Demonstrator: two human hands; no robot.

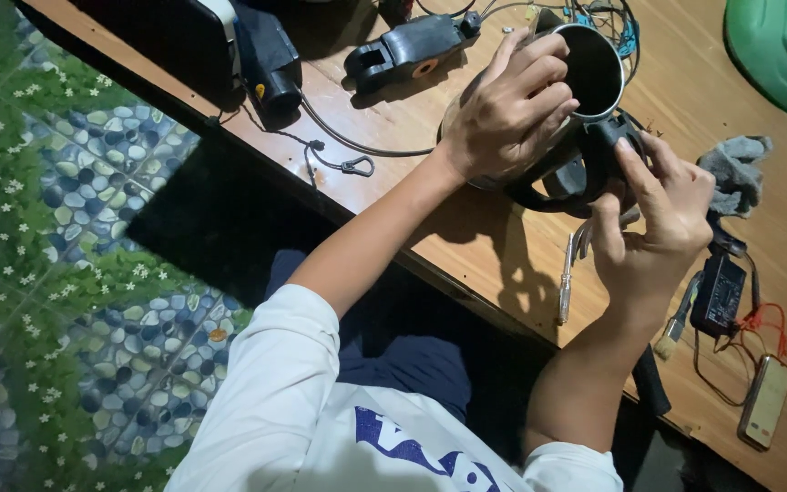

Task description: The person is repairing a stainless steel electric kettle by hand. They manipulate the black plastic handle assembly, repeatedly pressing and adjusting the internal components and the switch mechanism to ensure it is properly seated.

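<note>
A steel electric kettle (594, 64) with a black handle (585, 169) is tipped on its side on the wooden table (466, 228), its open mouth facing up toward me. My left hand (512, 105) wraps over the kettle's body near the rim and holds it. My right hand (658, 219) grips the black handle, thumb and fingers pressed on its top end. Just below the handle a slim screwdriver (565, 282) lies on the table, touched by neither hand.
A black plastic handle part (403, 50), a black device (266, 59) and a cable with a clip (357, 166) lie at the back left. Right of my hands lie a grey rag (735, 173), brush (676, 319), black adapter (717, 292), phone (765, 401) and green object (781, 50).
</note>
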